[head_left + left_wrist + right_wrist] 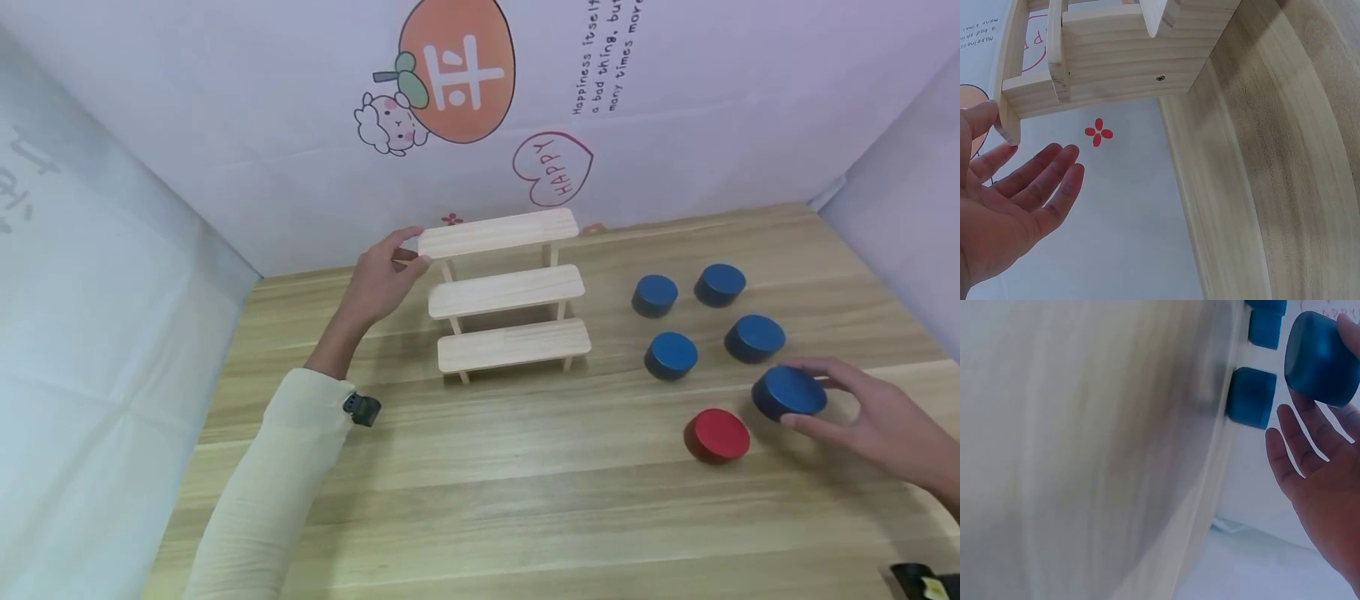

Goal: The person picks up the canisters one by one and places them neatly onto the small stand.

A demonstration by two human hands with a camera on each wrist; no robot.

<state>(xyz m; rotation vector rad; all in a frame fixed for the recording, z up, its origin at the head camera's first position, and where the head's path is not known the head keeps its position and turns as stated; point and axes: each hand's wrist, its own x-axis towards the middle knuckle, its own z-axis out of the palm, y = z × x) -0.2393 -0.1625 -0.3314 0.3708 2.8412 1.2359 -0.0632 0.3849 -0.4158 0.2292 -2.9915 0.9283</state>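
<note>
At its left end, the top board of a three-step wooden display stand (506,290) is pinched between the thumb and forefinger of my left hand (381,279). In the left wrist view, the other fingers of that hand (1019,203) spread loosely beside the stand (1129,62). My right hand (888,421) grips a blue round block (791,392) by its sides, thumb opposite fingers. The right wrist view shows this block (1319,359) raised off the table. Just left of it, a red round block (717,436) lies on the wood.
Several more blue round blocks, among them one near the stand (655,296) and one further right (755,338), rest on the wooden table (487,492). A white printed sheet (285,108) hangs behind, with white sheets at both sides.
</note>
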